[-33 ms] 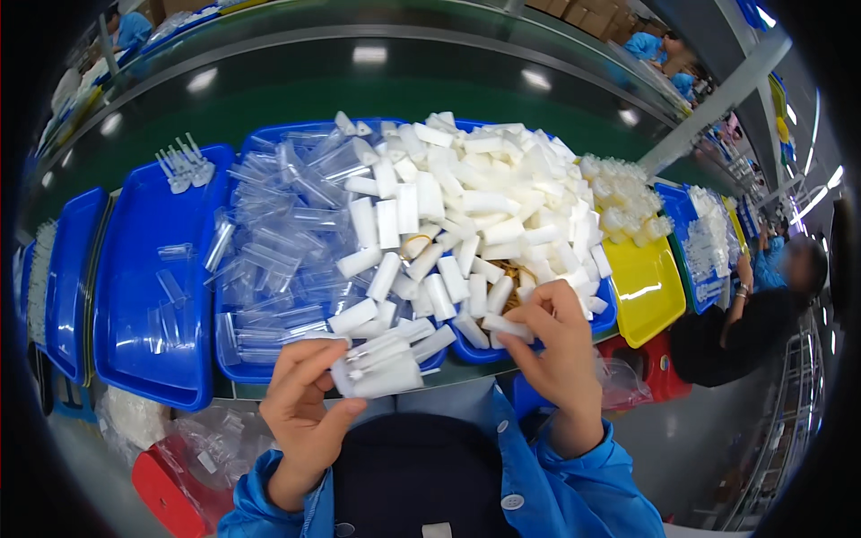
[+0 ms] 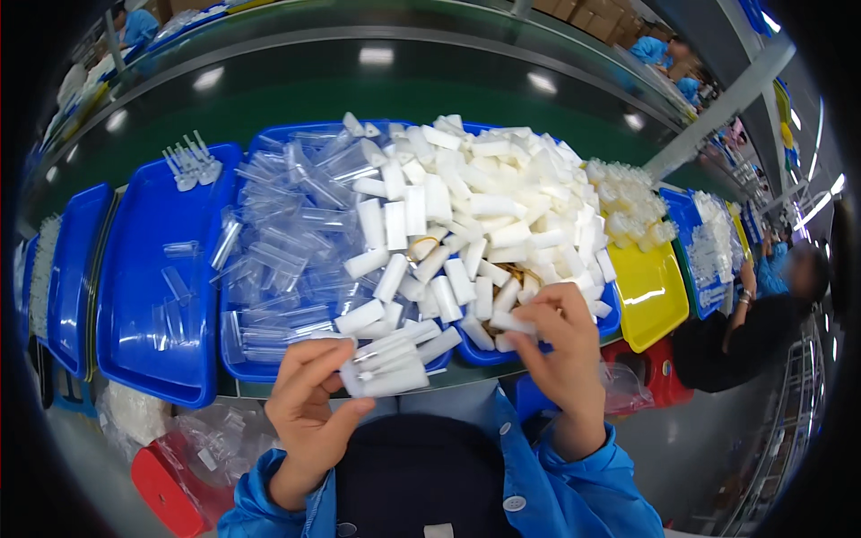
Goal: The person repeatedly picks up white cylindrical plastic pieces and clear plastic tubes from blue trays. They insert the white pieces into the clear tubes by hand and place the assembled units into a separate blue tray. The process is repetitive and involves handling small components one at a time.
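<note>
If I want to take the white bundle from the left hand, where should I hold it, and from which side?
The white bundle is probably best held across its free right end, coming from the right. The left hand holds its left end, and the long pieces point rightward, roughly side by side. Whether they are joined is unclear, so the grip should span them all.

Worn on the head, the fisheye camera looks down and forward, close above left hand and right hand.
</note>
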The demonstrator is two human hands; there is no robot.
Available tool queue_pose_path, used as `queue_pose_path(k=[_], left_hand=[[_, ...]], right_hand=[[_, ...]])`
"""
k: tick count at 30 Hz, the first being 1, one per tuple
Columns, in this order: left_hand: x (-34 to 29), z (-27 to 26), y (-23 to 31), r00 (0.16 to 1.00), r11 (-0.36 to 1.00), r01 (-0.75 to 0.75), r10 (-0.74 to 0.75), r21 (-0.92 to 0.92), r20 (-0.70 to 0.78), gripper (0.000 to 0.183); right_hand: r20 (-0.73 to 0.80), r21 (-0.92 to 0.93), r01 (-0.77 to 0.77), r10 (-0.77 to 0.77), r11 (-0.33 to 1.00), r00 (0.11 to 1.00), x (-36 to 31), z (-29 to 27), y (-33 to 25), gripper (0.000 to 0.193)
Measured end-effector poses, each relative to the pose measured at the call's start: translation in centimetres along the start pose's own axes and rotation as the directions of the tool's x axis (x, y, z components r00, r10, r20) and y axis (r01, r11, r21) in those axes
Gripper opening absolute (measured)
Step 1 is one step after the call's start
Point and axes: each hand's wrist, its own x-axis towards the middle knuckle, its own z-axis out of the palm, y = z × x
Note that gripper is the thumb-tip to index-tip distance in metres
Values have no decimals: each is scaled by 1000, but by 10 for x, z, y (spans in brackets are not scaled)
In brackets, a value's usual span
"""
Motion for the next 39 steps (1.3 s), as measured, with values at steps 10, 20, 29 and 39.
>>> queue_pose_path(k=[10, 20, 29, 39], left_hand=[[1, 4, 0, 999, 999, 25, -27, 26, 47, 47], [3, 5, 0, 996, 999, 50, -50, 0, 71, 48], [1, 2, -4, 998, 999, 50, -50, -11, 37, 47], [2, 6, -3, 994, 997, 60, -64, 52, 87, 46]], right_hand=[[-149, 242, -106, 145, 964, 978, 8, 12, -6, 25], [-195, 527, 29, 87, 849, 977, 0, 21, -4, 21], [48, 771, -78, 64, 631, 997, 2, 28, -25, 18], [196, 833, -206, 73, 514, 978, 7, 20, -34, 24]])
